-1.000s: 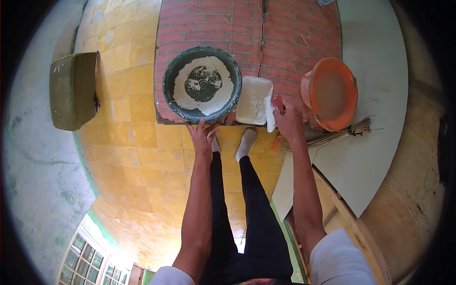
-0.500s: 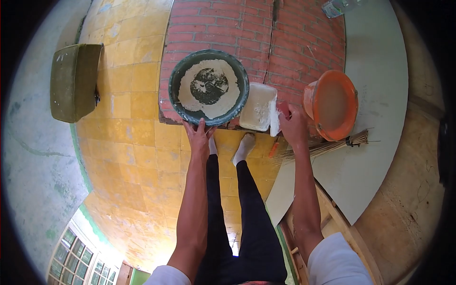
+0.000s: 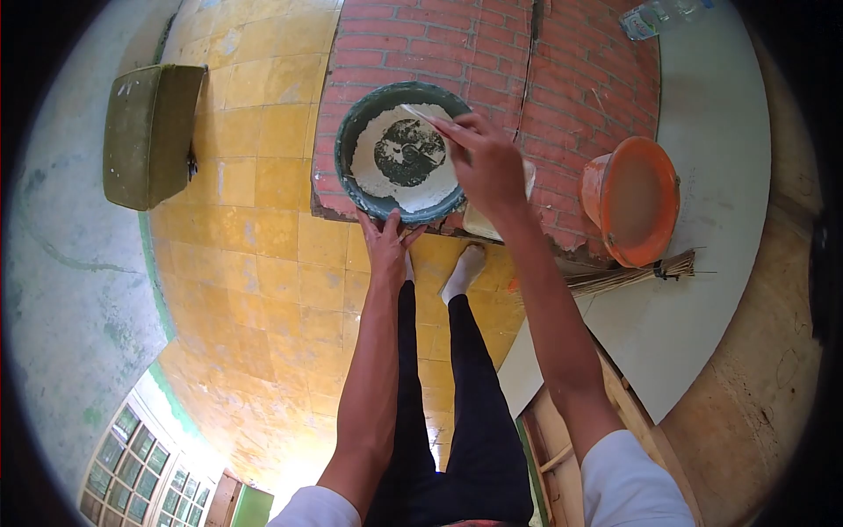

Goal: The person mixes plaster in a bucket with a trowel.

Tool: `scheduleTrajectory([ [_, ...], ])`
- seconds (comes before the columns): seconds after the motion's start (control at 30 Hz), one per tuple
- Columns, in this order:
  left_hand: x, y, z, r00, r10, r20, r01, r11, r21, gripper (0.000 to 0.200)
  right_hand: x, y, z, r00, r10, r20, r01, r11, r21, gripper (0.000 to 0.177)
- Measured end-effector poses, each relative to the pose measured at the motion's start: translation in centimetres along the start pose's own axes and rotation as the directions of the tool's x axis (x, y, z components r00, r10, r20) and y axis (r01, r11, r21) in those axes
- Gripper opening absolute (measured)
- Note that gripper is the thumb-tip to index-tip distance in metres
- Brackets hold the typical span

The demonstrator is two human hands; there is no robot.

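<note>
A round dark green basin (image 3: 349,167) holds whitish powder (image 3: 371,165) in a ring around a bare dark patch. My left hand (image 3: 385,239) grips the basin's near rim, thumb on the edge. Over the basin's right side, my right hand (image 3: 488,162) is closed on a scraper (image 3: 426,117) with a red handle and a pale blade, tilted above the powder. A whitish rectangular tray (image 3: 479,225) lies right of the basin, largely hidden by my right hand and forearm.
An orange bucket (image 3: 594,189) stands right on the red brick-patterned surface (image 3: 562,114). Near it lies a stick bundle (image 3: 632,276). A clear bottle (image 3: 645,21) is at the top right, an olive padded block (image 3: 149,136) at the left. My feet are below the surface's edge.
My right hand has moved left with the scraper, from beside the tray to over the basin. My left hand remains on the rim. The whole view has shifted slightly.
</note>
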State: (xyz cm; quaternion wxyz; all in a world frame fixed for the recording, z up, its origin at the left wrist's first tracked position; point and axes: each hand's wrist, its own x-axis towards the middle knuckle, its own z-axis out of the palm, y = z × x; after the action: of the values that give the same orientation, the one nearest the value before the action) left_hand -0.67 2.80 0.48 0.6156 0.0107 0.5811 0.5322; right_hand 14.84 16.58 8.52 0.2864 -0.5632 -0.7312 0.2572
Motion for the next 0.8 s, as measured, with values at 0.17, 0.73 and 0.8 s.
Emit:
scheduleTrajectory([
  [0.17,0.0,-0.2,-0.2,0.999,0.024,0.033,-0.026,0.999,0.035,0.079,2.4,1.0,8.4,0.993,-0.099,0.064,0.117,0.9,-0.419,0.016],
  [0.73,-0.1,0.9,-0.8,0.995,-0.019,0.096,0.015,0.999,0.044,0.079,1.6,1.1,8.5,0.876,-0.232,0.423,0.31,0.942,-0.126,0.017],
  [0.8,0.0,1.0,-1.0,0.995,-0.034,0.09,0.029,0.998,0.058,0.082,1.4,1.2,10.1,0.907,-0.26,0.331,0.303,0.949,-0.085,0.016],
])
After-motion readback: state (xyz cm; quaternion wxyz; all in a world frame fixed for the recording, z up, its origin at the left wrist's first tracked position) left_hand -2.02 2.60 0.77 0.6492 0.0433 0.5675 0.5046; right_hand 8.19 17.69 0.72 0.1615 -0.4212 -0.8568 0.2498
